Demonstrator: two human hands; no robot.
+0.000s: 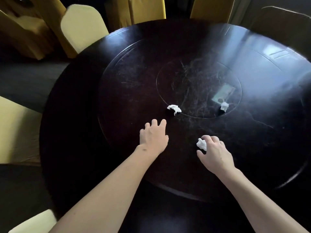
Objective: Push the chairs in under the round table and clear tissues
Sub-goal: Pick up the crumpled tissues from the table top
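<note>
a crumpled tissue (202,144) is sitting in the right hand (214,154), whose fingers are curling round it and pinching it just above the round table (80,115), probably to carry it off. a second tissue (174,109) is lying just ahead of the left hand (154,137), whose fingers are spreading loosely, holding nothing, seemingly reaching for it. a third tissue (224,106) is lying further right, touching a flat card (223,94). yellow-covered chairs (84,29) are standing round the rim, the left one (18,132) looking not fully tucked in.
</note>
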